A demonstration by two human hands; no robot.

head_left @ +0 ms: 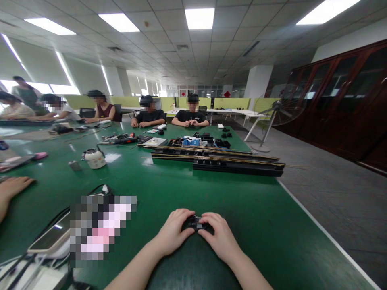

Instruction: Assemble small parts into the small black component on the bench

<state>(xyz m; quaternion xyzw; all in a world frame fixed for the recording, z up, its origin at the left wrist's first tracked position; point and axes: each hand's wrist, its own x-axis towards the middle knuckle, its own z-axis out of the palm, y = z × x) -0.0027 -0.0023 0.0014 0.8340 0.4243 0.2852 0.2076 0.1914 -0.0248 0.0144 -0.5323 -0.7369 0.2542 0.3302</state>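
My left hand (pixel 175 230) and my right hand (pixel 220 235) meet at the near edge of the green table (pixel 242 201). Both have fingers curled around a small black part (pixel 194 222) held between them. The part is mostly covered by my fingers, so its shape is unclear. My forearms come in from the bottom of the view.
Long black rails (pixel 229 163) lie across the table's middle right. A white pot (pixel 94 158) stands at the left, a phone with cables (pixel 50 237) at the near left. Another person's hand (pixel 12 188) rests at the left edge. Several people sit at the far end. A fan (pixel 276 110) stands on the floor.
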